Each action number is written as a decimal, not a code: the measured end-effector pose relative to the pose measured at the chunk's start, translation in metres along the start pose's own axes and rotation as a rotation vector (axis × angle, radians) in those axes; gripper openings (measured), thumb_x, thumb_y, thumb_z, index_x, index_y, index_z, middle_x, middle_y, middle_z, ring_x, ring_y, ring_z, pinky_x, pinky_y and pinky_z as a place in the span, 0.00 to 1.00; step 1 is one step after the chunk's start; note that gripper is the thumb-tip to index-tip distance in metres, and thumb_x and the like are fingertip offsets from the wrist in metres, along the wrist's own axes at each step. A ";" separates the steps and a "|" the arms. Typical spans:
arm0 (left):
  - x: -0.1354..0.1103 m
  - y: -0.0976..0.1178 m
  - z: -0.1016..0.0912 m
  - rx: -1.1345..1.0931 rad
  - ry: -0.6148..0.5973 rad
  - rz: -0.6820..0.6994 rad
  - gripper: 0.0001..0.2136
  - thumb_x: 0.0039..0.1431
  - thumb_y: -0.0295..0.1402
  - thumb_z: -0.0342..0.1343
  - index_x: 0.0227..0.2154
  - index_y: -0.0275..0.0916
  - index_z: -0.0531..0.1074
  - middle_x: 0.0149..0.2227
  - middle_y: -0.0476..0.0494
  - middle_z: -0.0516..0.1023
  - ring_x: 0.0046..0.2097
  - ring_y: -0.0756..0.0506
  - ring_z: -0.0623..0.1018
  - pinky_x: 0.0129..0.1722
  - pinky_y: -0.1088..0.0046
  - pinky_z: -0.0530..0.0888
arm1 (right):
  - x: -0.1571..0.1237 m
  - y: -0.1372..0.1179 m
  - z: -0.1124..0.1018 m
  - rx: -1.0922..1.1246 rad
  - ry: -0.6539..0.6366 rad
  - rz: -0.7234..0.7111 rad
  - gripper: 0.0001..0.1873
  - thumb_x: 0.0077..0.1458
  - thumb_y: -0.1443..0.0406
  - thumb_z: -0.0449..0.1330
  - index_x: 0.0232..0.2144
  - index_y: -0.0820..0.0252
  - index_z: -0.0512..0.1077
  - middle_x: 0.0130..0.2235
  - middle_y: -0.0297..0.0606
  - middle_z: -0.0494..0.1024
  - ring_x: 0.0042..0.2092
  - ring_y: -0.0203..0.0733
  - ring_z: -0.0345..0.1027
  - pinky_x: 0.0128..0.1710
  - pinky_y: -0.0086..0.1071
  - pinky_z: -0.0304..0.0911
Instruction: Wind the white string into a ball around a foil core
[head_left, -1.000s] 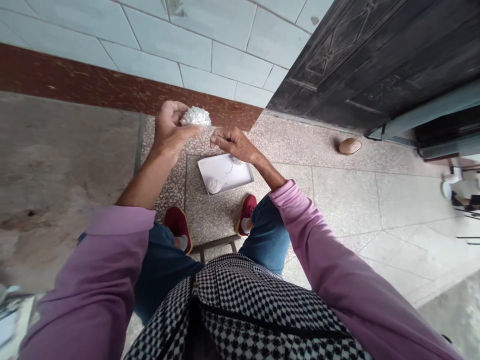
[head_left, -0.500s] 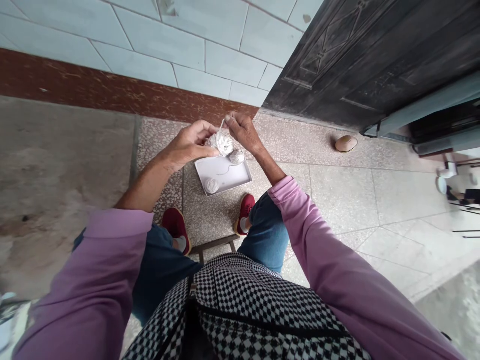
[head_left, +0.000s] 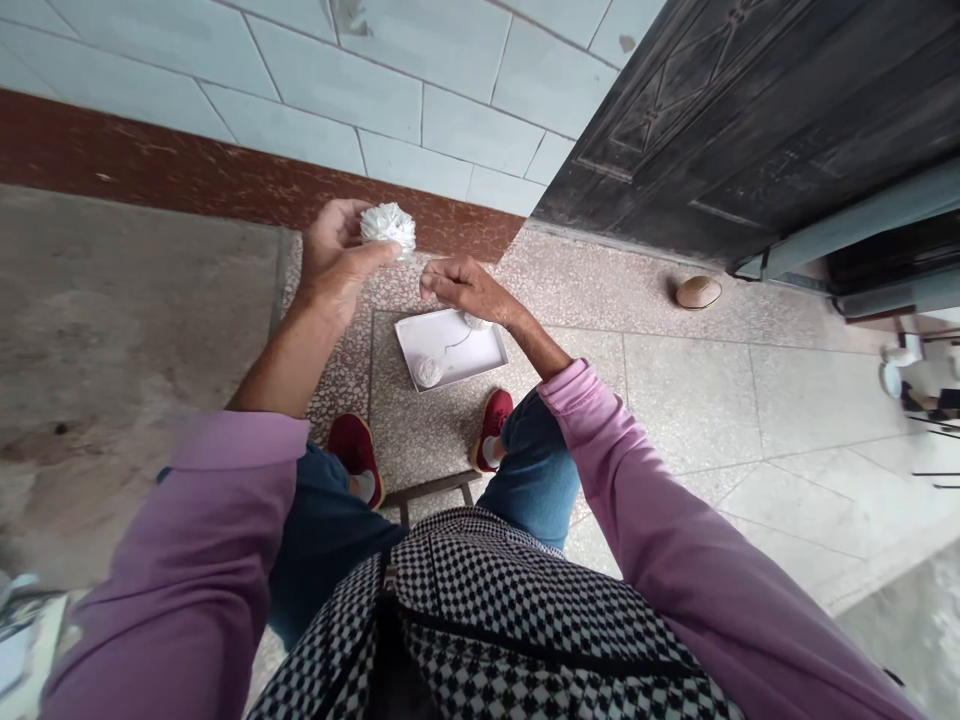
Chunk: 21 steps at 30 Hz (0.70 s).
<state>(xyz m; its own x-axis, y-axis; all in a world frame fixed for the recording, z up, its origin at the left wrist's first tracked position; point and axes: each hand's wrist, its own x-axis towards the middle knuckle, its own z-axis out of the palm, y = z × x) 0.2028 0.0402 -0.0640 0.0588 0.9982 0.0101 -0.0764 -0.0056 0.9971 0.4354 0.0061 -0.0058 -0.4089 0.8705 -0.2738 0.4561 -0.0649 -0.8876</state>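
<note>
My left hand (head_left: pixel 337 255) is closed around a ball of white yarn (head_left: pixel 388 228), raised in front of the brown wall base. To its right, my right hand (head_left: pixel 469 288) has its fingers curled into a pinch. A faint pale strand of yarn (head_left: pixel 412 259) runs from the ball toward those fingers, blurred near the fingertips. Below the hands, a shallow white box (head_left: pixel 472 362) lies on the floor. In its near left corner sits a smaller white yarn ball (head_left: pixel 428 372). Another yarn ball (head_left: pixel 477 321) is at the far edge, partly covered by my right hand. A thin dark thread (head_left: pixel 457 346) lies inside.
A tiled wall (head_left: pixel 465 125) with a brown base is ahead, and a dark door (head_left: pixel 720 140) stands at the right. A rounded tan object (head_left: pixel 698 292) rests on the floor by the door. My red shoes (head_left: pixel 492 425) flank the box's near side.
My left hand has carried the yarn ball up and left, away from the box. My right hand has dropped slightly and turned, with its fingers pointing left.
</note>
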 end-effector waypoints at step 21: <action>-0.025 0.022 0.020 -0.256 -0.365 -0.175 0.28 0.41 0.34 0.85 0.46 0.44 0.81 0.43 0.45 0.89 0.45 0.41 0.83 0.47 0.64 0.82 | 0.019 0.014 -0.003 0.148 0.221 -0.066 0.46 0.75 0.17 0.61 0.29 0.42 0.61 0.26 0.31 0.62 0.44 0.46 0.71 0.45 0.45 0.65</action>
<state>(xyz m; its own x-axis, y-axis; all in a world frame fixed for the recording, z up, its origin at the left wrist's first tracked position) 0.2198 0.0141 -0.0409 0.4349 0.8965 -0.0841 -0.2746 0.2210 0.9358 0.4365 0.0237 -0.0222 -0.2438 0.9596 -0.1402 0.3065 -0.0610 -0.9499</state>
